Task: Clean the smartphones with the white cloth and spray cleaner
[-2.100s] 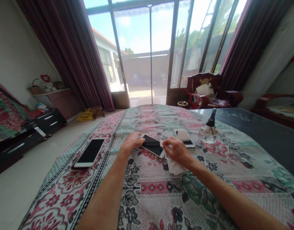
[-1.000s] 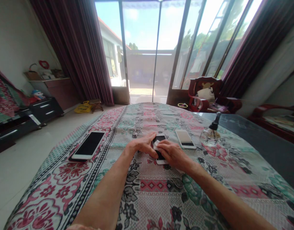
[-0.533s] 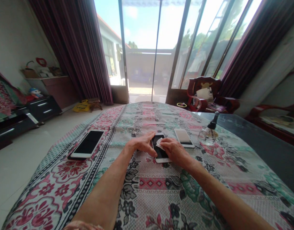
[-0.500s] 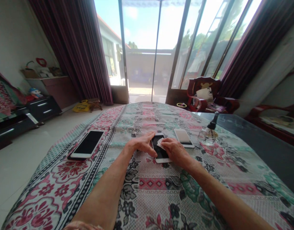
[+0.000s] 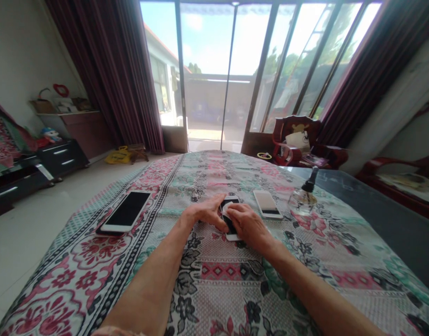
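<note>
A white smartphone [image 5: 232, 237] with a dark screen lies flat on the patterned tablecloth before me. My left hand [image 5: 208, 212] grips its left edge, thumb near the lower corner and fingers by the upper one. Pinched in the fingers of my right hand [image 5: 248, 226] is a small white wipe [image 5: 227, 207], pressed on the screen. The right hand covers the phone's right side. Just right of it lies another white phone [image 5: 270, 213], its screen mostly under a pale reflection. A larger white phone [image 5: 128, 212] rests on a dark flat thing, perhaps a case, at the left.
A clear bottle with a black spray top [image 5: 309, 181] stands at the right of the round table. Its tablecloth [image 5: 221, 298] has a floral print. Beyond are glass doors [image 5: 207, 93], a dark red wooden chair [image 5: 298, 135] and a yellow bag [image 5: 117, 155] on the floor.
My right hand has slid the wipe left across the phone's screen, towards my left hand. The left hand stays on the phone's left edge.
</note>
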A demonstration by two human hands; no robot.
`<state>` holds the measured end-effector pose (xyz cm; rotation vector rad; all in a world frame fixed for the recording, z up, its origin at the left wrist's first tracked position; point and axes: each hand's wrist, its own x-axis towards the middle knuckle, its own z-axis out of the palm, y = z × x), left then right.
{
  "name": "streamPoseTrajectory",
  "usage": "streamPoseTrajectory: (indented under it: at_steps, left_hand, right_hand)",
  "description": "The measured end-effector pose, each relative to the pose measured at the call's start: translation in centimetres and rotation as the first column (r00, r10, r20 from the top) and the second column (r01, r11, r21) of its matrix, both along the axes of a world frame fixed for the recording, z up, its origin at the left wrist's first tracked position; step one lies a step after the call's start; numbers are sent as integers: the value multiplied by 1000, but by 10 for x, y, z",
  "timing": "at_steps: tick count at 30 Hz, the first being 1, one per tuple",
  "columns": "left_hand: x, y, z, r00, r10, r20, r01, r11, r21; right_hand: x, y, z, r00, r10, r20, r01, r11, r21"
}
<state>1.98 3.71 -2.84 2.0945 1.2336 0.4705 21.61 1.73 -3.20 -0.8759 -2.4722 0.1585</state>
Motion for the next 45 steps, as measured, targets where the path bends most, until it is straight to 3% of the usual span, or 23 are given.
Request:
streamPoseTrajectory:
  at_steps: [3,8,11,15,18,24,35,39,42,45]
  left_hand:
    - [1,-3,4,989,39,-142,-44,998,-32]
    - [1,-6,6,984,71,-166,-78,996,-38]
    - [0,-6,4,983,78,-164,-82,997,-17]
    - [2,-8,0,981,105,-162,-104,994,15]
    - [3,-9,-2,981,121,-154,-119,993,23]
    - [1,-8,-6,985,117,-129,-115,993,19]
    - [2,-11,0,983,122,-140,-127,992,-28]
    - [2,-10,-2,984,119,-133,-124,992,-27]
    - [2,-10,-4,981,131,-140,-137,990,-32]
    - [3,-10,-3,982,136,-129,-141,990,-25]
  right_hand:
    - [4,6,-4,1000,6,26,-6,1000,-14]
    - [20,23,-10,972,-230,47,231,973,-24]
    - [24,23,-10,952,-304,44,304,953,-3]
    - [10,12,-4,967,-254,16,253,966,54]
    - [-11,8,1,977,-194,83,191,981,38]
    - [-34,24,3,964,-190,186,196,981,-12]
    - [-9,35,2,853,-503,141,513,858,-39]
    - [-15,31,-2,907,-419,47,419,908,12]
    - [-27,26,-2,955,-286,78,286,958,15]
    - [-35,24,0,965,-227,129,230,973,-4]
